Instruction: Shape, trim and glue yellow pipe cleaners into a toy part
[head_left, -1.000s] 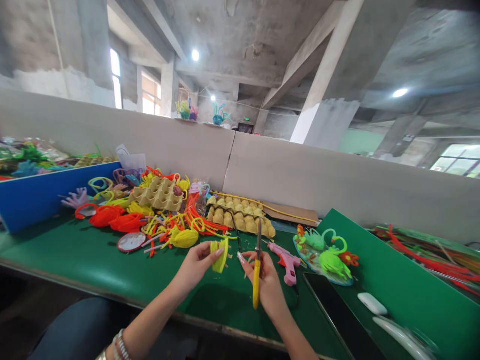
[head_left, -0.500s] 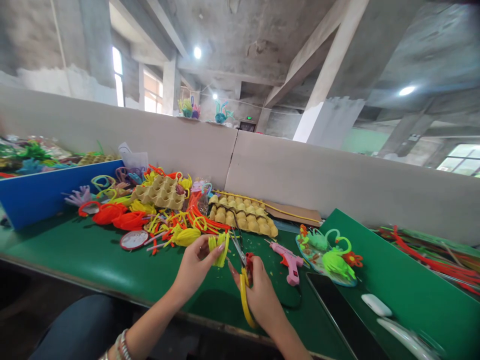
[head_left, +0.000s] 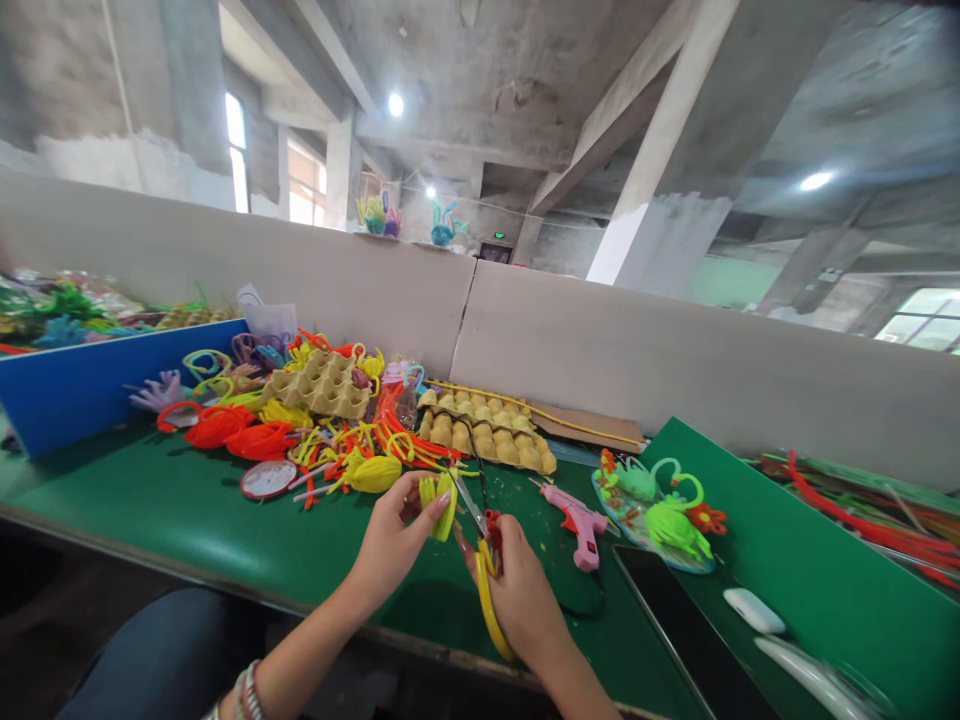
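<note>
Your scissors (head_left: 484, 580) at yellow bundle (head_left: 444, 518)

Your left hand (head_left: 397, 535) is pinching the yellow bundle between thumb and fingers, above the green table (head_left: 315, 550); your right hand (head_left: 521, 585) is holding the scissors by their handles, blades pointing at the bundle's right edge (touching or just beside, can't tell). A pink glue gun (head_left: 576, 522) is lying farther right
</note>
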